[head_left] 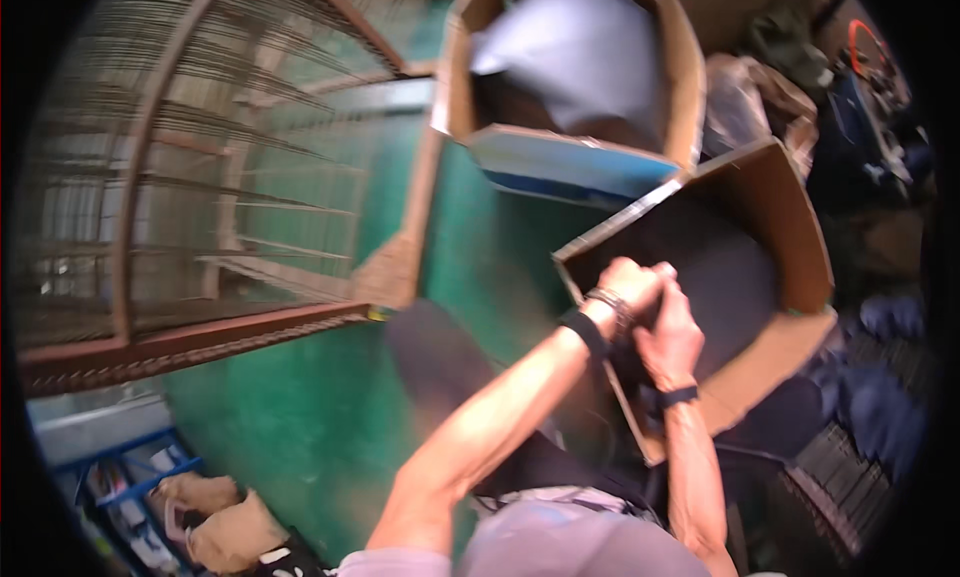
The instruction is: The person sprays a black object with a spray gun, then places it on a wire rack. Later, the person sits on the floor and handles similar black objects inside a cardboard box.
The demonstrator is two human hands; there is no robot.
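Over an open cardboard box (765, 365), my left hand (632, 285) and my right hand (672, 339) come together, fingers closed and meeting at the tips. Whatever they pinch, if anything, is too small and blurred to make out. Beneath them, dark, smooth material (735, 277) fills the box. My left wrist wears a beaded bracelet and a black band; another black band circles my right wrist.
Just beyond stands a second cardboard box (570, 162) with a blue-white flap, holding shiny grey sheeting (580, 52). A brown metal wire rack (150, 167) is at left on the green floor (290, 447). Dark blue bundles (880, 397) lie at right, tan bags (235, 532) lower left.
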